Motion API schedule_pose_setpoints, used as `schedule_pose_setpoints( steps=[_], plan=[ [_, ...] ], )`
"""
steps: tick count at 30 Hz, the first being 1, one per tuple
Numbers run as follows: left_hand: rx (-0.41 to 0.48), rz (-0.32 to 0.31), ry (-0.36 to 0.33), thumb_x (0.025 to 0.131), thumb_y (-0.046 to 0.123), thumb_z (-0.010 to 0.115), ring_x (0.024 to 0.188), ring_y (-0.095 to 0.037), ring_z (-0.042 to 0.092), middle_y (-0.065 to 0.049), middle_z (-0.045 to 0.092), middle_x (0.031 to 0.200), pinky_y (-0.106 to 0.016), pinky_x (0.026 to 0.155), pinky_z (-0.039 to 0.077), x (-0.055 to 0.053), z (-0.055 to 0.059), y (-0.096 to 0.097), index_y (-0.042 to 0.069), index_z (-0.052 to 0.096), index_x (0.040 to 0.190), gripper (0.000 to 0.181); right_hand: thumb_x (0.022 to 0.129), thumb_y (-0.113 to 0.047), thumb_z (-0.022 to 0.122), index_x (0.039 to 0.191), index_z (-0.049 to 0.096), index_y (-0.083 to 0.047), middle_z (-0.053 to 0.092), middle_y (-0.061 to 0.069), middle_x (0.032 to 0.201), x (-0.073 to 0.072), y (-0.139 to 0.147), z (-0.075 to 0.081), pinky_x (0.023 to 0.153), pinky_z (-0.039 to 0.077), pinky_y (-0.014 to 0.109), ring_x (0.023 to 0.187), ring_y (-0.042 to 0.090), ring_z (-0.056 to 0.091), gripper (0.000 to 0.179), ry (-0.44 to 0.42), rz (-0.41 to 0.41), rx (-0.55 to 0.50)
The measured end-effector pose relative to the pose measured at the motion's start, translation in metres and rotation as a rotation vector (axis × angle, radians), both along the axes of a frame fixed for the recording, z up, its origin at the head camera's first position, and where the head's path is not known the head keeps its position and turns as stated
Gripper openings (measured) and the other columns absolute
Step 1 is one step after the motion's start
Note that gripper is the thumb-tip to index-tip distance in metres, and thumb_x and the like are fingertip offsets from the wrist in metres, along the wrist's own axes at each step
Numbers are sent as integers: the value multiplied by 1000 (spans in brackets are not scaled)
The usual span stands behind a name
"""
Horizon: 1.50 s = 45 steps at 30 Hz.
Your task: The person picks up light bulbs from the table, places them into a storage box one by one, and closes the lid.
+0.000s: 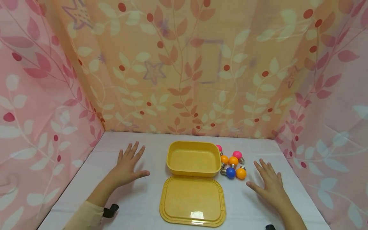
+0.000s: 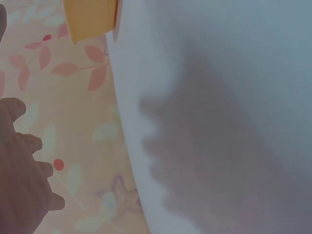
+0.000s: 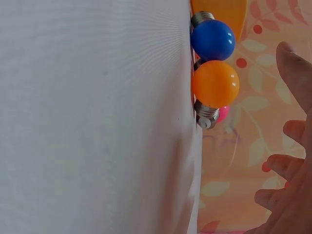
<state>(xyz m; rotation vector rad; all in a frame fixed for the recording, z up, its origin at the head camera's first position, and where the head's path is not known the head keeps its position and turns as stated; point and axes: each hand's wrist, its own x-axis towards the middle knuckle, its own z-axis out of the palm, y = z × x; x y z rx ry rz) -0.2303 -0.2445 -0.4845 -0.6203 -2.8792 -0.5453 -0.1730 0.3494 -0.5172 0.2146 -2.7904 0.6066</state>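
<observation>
In the head view a yellow plastic box (image 1: pixel 194 174) stands uncovered at the middle of the table, with its yellow lid (image 1: pixel 192 201) lying flat in front of it. Several light bulbs lie against the box's right side: a blue bulb (image 1: pixel 231 172), an orange bulb (image 1: pixel 241 173) and a pink bulb (image 1: pixel 237 155) among them. To the left of the box, my left hand (image 1: pixel 126 169) hovers with spread fingers and holds nothing. My right hand (image 1: pixel 268 185) is spread likewise, right of the bulbs and apart from them. The right wrist view shows the blue bulb (image 3: pixel 213 40) beside an orange bulb (image 3: pixel 215 84).
A white cloth covers the table (image 1: pixel 138 204). Patterned curtains enclose it at the back (image 1: pixel 184 95), left (image 1: pixel 37 105) and right (image 1: pixel 330 127). A black wrist mount (image 1: pixel 111 210) sits by the left sleeve.
</observation>
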Motion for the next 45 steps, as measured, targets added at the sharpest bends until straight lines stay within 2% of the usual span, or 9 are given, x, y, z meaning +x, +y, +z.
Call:
schedule_pose_setpoints(
  steps=[11,17,23,27,33,41,45],
  plan=[
    [108,-53,-57,83,68,72,157,-45,-1,-16,5,172,-75,119,0,-9,-6,20,19,18,166,111,84,-46,83,161,35,-18,32,25,163,-4,-8,2,107,2,88,148,57,20,95,-24,4,-38],
    [227,-84,-94,86,59,76,157,-44,0,-17,7,172,-76,119,4,-12,-7,31,19,17,166,107,85,-46,82,160,37,-16,33,25,162,-7,-11,1,108,6,88,147,57,23,92,-47,0,-63],
    [313,-84,-131,86,57,76,158,-43,2,-15,8,172,-74,121,6,-18,-9,42,20,16,166,107,86,-46,81,159,38,-14,33,25,162,-11,-12,0,109,6,86,147,56,22,91,-95,-20,-100],
    [370,-80,-177,87,55,76,158,-41,0,-12,6,173,-73,121,9,-19,-10,49,20,15,166,106,85,-45,82,156,42,-10,36,26,160,-14,-13,-2,107,10,87,146,58,25,89,-94,-19,-130],
    [410,-76,-208,87,55,77,158,-41,3,-8,6,174,-73,121,12,-23,-15,59,23,14,167,107,84,-41,84,152,47,-8,41,25,158,-16,-15,-4,106,17,87,144,58,29,85,-63,7,-175],
    [438,-104,-243,86,54,78,158,-41,4,-8,3,174,-71,122,12,-28,-21,71,21,11,167,110,84,-33,85,149,49,-3,44,26,155,-16,-17,-5,111,29,77,144,54,33,80,-36,20,-225],
    [450,-94,-272,85,51,81,159,-38,4,-8,4,174,-67,124,12,-29,-22,77,20,11,167,112,85,-35,84,149,48,-3,44,25,155,-15,-16,-7,111,31,75,143,51,35,80,-53,0,-240]
  ],
)
